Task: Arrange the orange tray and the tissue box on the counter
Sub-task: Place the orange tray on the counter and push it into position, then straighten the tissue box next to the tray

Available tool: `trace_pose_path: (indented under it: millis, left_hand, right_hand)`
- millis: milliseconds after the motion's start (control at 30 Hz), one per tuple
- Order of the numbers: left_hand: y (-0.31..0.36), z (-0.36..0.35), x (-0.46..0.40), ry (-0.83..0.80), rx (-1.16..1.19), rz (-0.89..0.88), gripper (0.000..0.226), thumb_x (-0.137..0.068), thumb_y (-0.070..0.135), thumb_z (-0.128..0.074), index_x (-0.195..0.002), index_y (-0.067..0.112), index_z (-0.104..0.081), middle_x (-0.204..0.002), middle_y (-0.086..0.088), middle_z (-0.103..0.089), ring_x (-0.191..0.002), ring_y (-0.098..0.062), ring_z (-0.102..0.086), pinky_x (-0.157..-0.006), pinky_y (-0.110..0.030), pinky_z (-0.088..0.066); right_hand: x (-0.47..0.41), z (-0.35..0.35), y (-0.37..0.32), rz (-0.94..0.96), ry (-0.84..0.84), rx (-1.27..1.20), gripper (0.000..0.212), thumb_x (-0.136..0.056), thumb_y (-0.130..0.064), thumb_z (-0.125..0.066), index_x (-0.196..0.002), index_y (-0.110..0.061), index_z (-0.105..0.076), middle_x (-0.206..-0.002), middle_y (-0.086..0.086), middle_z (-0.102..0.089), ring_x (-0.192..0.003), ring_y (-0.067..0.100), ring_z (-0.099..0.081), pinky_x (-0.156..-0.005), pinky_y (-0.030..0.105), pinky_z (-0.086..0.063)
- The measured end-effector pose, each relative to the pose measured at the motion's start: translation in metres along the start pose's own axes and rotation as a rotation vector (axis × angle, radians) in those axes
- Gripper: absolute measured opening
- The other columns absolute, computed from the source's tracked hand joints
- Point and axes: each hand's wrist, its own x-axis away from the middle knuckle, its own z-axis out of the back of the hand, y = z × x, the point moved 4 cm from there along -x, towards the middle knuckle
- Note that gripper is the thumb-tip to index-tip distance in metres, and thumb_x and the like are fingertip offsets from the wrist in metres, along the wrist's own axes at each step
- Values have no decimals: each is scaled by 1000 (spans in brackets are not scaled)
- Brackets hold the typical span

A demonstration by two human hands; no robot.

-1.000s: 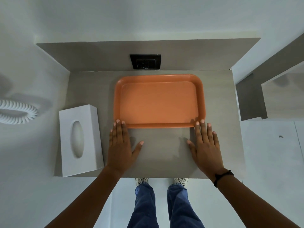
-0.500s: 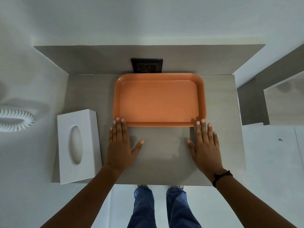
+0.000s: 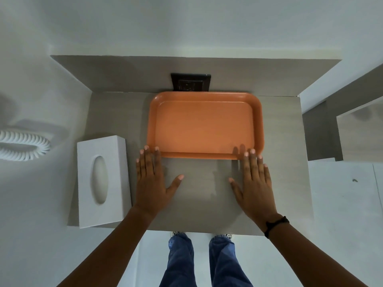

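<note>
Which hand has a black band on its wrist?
The right hand, lying flat on the grey counter by the orange plastic tray's near right corner. The left hand's wrist is bare.

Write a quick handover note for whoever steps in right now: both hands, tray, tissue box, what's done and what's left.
Left hand and right hand: both flat and open on the counter, fingertips against the near rim of the orange tray, gripping nothing.
Tray: empty, at the back of the counter, far edge at the wall below the black socket.
Tissue box: left edge of the counter, untouched.
Done: tray looks placed. Left: probably position the tissue box.
</note>
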Motion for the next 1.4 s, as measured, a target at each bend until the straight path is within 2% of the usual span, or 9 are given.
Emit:
trace_pose_path:
  millis: [133, 233, 367, 533, 633, 767, 1033, 1400]
  left_hand:
    - [-29, 29, 13, 149, 40, 179, 100, -98, 69, -53, -172, 8, -24, -178, -27, -18, -168, -44, -15, -137, -57, -12]
    - [-65, 47, 30, 190, 25, 348, 103, -95, 70, -55, -172, 13, -20, -179, -23, -18, -168, -42, -15, -137, -55, -12]
    - [-98, 56, 54, 130, 16, 513, 112, -89, 76, -56, -171, 9, -19, -175, -30, -23, -162, -51, -25, -132, -61, -24]
    - [-118, 52, 75, 45, 24, 650, 129, -80, 91, -53, -172, 10, -12, -173, -32, -25, -157, -51, -33, -126, -62, -33]
    - [-121, 51, 79, 47, 26, 665, 137, -74, 94, -59, -173, 14, -9, -169, -29, -31, -149, -50, -44, -119, -59, -41]
    - [-122, 50, 75, 120, 25, 676, 128, -74, 87, -61, -170, 12, -22, -159, -24, -42, -136, -46, -52, -112, -57, -46]
    - [-132, 53, 55, 158, 32, 627, 126, -75, 92, -56, -169, 15, -26, -157, -22, -46, -137, -43, -53, -113, -55, -47]
    - [-147, 62, -24, 139, 13, 497, 130, -74, 93, -53, -172, 15, -17, -162, -25, -42, -146, -43, -47, -119, -54, -42]
  right_hand:
    - [1, 1, -77, 253, -16, -32, 88, -110, -61, -40, -176, -6, -20, -185, 18, -23, -171, 37, -25, -136, 52, -31]
    - [-2, -5, -140, 396, -36, -67, 86, -110, -61, -42, -174, -4, -28, -183, 18, -31, -169, 37, -32, -134, 51, -34]
    - [-12, -24, -203, 513, -119, -103, 85, -110, -59, -40, -172, -1, -31, -181, 19, -33, -169, 37, -34, -135, 52, -39]
    - [-23, -55, -238, 617, -77, -33, 85, -105, -58, -53, -166, 0, -44, -173, 22, -49, -162, 38, -48, -129, 55, -47]
    - [-27, -71, -239, 634, -34, -10, 89, -105, -64, -52, -170, -4, -39, -177, 19, -43, -165, 36, -42, -135, 55, -37]
    - [-26, -80, -238, 631, 0, 16, 92, -106, -69, -45, -174, -8, -30, -181, 17, -35, -169, 34, -34, -138, 56, -30]
    - [-25, -84, -237, 623, 17, 26, 94, -107, -70, -40, -177, -13, -19, -185, 15, -25, -173, 34, -24, -140, 56, -24]
    - [-26, -88, -237, 611, 12, 16, 92, -107, -70, -39, -178, -15, -16, -186, 11, -24, -174, 31, -21, -142, 53, -21]
